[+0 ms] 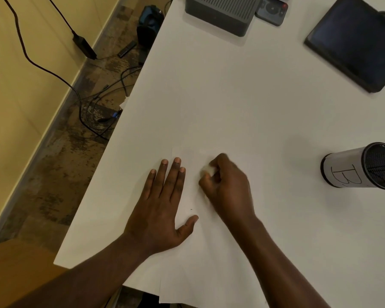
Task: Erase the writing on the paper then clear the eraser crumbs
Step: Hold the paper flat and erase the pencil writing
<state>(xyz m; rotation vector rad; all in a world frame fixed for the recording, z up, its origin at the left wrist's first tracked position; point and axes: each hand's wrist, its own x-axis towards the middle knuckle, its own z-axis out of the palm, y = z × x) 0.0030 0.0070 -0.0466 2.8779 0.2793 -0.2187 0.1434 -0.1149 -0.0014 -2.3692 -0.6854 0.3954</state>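
We have the paper (pixel 209 252) lying at the near edge of the white table (pixel 220 96), overhanging it slightly. Our left hand (pixel 162 210) lies flat and released on the sheet's left side — pinning it so it won't slide or crease, we judge. Our right hand (pixel 227 185) is clenched around a small white eraser (pixel 207 168), pressed to the sheet's far part — blurred. No writing shows.

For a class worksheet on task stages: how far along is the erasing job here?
Done: no writing is visible on the white paper sheet.
In hand: the right hand grips a small white eraser on the sheet; the flat left hand pins it.
Left: a dark speck, perhaps a crumb, needs clearing.
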